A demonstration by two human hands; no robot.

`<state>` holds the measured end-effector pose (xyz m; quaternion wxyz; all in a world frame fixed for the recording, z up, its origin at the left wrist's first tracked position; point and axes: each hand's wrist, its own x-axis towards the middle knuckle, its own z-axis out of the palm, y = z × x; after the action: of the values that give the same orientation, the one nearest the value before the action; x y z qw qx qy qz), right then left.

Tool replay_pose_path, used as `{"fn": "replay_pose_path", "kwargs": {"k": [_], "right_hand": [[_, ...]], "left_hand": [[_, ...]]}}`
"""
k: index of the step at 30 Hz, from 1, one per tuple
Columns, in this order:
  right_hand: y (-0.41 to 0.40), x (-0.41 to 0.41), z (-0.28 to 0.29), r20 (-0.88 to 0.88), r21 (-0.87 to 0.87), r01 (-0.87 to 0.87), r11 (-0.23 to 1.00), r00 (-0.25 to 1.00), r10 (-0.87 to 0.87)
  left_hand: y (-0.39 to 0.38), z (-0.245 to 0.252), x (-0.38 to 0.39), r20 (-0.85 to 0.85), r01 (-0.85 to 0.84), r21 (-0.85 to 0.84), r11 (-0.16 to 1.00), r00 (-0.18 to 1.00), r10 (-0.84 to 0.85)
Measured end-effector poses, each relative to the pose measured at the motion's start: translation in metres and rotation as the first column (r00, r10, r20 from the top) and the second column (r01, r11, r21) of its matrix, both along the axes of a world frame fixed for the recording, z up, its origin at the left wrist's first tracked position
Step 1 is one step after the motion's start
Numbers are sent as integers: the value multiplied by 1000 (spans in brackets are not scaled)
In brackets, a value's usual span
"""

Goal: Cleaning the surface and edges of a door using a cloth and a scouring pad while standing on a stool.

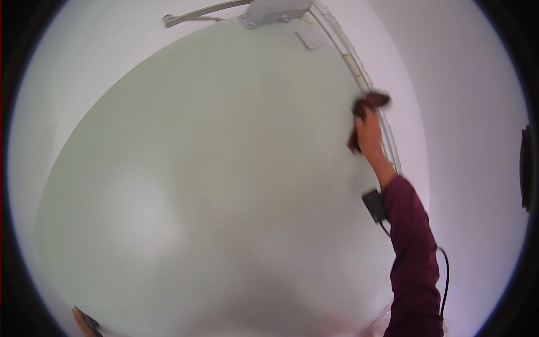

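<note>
My right hand [369, 130] holds a dark reddish-brown cloth [358, 137] against the right edge of a large frosted glass door panel [219, 139]. Part of the cloth laps over the edge strip [351, 63], and hand and cloth are slightly blurred. At the bottom left, only a sliver of my left hand [81, 321] shows by the panel's edge. Beside its fingers is a dark fitting [90, 323], perhaps a handle; whether the hand grips it is hidden.
A grey door closer [276, 12] with a metal arm [202, 13] is mounted along the top. Near it a small pale label [311, 38] sticks to the panel. Below my right wrist is a black box [374, 205] with a black cable [447, 269]. A white wall [467, 139] stands at right.
</note>
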<state>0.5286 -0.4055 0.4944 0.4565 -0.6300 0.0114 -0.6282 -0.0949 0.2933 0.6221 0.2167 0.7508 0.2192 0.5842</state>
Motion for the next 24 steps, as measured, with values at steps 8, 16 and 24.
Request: {"fn": "replay_pose_path", "kwargs": {"k": [8,16,24], "right_hand": [[96,-86,79,265,-48,-115,992,956,123],[266,-272,98,530,-686,-119,718,595,604],[244,-271,10,277,-860,-139,490,680,679]], "left_hand": [[43,-9,-40,-38,22,86,996,999,-18],[31,-9,-52,-63,-52,87,995,996,57],[49,-15,-62,-85,-67,161,985,993,82]]}}
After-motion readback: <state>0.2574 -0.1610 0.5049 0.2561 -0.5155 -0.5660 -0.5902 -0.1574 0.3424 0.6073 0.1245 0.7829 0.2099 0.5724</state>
